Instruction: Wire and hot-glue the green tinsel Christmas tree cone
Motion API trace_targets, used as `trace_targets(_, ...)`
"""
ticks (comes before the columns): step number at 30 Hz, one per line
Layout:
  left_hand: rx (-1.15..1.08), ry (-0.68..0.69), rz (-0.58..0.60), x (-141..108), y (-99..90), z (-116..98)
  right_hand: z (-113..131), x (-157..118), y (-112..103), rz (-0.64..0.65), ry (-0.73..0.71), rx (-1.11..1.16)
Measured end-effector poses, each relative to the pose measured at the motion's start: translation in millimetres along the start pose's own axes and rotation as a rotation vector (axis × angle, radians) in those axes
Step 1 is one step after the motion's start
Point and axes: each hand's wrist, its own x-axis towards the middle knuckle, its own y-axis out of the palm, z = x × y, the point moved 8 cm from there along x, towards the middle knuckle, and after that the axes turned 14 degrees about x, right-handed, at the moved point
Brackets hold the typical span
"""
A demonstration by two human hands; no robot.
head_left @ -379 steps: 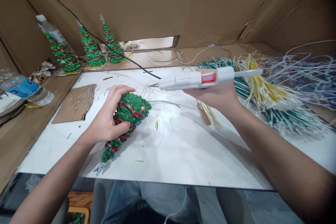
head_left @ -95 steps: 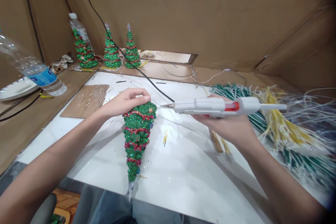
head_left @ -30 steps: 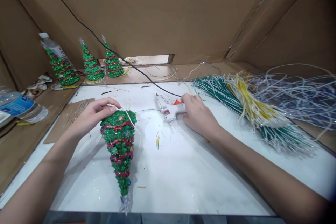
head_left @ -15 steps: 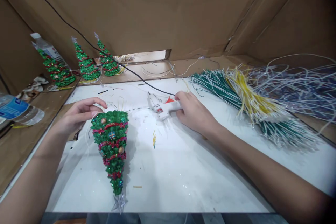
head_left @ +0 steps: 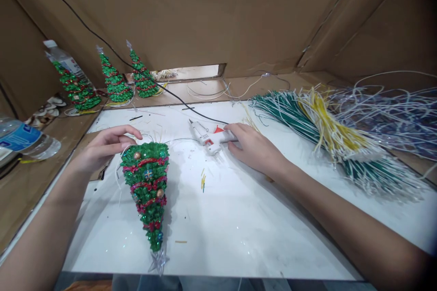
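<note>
A small green Christmas tree (head_left: 150,186) with red garlands and beads points toward me, its clear star (head_left: 159,262) near the table's front edge. At the tree's wide base, my left hand (head_left: 107,145) pinches the rim with thumb and fingers, where a thin white wire hangs down. My right hand (head_left: 251,148) is closed round the handle of a white glue gun (head_left: 210,140) with an orange trigger. The glue gun lies on its side on the white board (head_left: 239,218), nozzle toward the back left. The fingertips under its handle are hidden.
Three decorated trees (head_left: 114,82) stand at the back left beside a water bottle (head_left: 64,57); another bottle (head_left: 30,138) lies at left. Green and yellow wire bundles (head_left: 321,122) lie at right. A black cord (head_left: 177,97) runs across the back. Cardboard walls (head_left: 191,13) enclose the board.
The view has shifted slightly. My right hand keeps its hold on the glue gun, which has turned very little, and my left hand stays at the tree's base.
</note>
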Motion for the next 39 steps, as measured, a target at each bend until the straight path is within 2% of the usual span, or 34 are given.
trace_targets(6, -0.019, 0.021, 0.028, 0.8, -2.9, 2.5, -1.3, 1.6, -7.6, -0.042, -0.011, -0.034)
trace_targets(10, -0.049, 0.06, 0.052, 3.1, -5.1, 7.6, -1.0, 2.6, -25.6, -0.134, -0.03, -0.097)
trace_targets(13, -0.064, 0.08, 0.039, 4.4, -5.5, 7.3, -6.7, 3.1, -40.7, -0.143, 0.076, -0.18)
trace_targets(18, -0.049, 0.094, 0.005, 4.3, -3.1, 0.4, -22.9, 1.1, -57.1, -0.049, 0.308, -0.29)
trace_targets(22, -0.026, 0.032, -0.049, 2.5, -5.3, 4.5, -46.4, -0.4, -73.2, -0.027, 0.434, -0.328)
trace_targets(25, -0.013, -0.023, -0.082, 0.0, -4.9, 8.1, -67.2, -2.0, -80.3, 0.072, 0.508, -0.341)
trace_targets(28, 0.012, -0.051, -0.085, -0.1, 0.4, 6.4, -80.1, -5.4, -78.3, 0.208, 0.576, -0.274)
trace_targets(32, 0.089, -0.061, -0.079, 5.7, 9.0, -1.3, -80.9, -8.7, -63.4, 0.346, 0.606, -0.157)
trace_targets(39, 0.183, -0.038, -0.071, 19.4, 23.6, -20.5, -82.1, -9.6, -44.9, 0.443, 0.575, -0.18)
